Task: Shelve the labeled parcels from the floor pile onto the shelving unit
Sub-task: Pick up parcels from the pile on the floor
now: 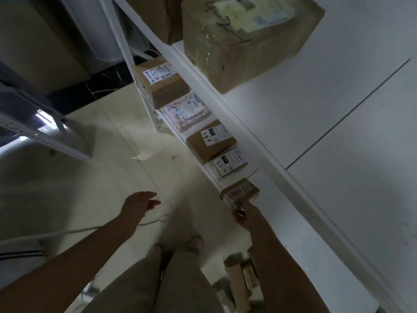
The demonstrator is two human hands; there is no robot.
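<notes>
Right of centre, low in the frame, the right hand (244, 214) pinched the near end of a small labeled parcel (240, 192) at the lower shelf's (208, 171) front edge. The left hand (140, 203), lower centre, hung empty with its fingers loosely spread.

Parcel stockroom or pickup depot. A white steel shelving unit (248, 143) runs diagonally through centre frame. Its lower shelf holds a row of parcels (209, 141), each with a printed shipping label plus a handwritten marker code. Same marking on the big carton (248, 46) at top and the small parcel (240, 190) at the row's near end. More boxes in a floor pile (239, 279), lower right. Second perforated rack (45, 138) at left. Pale tiled floor (112, 177).
</notes>
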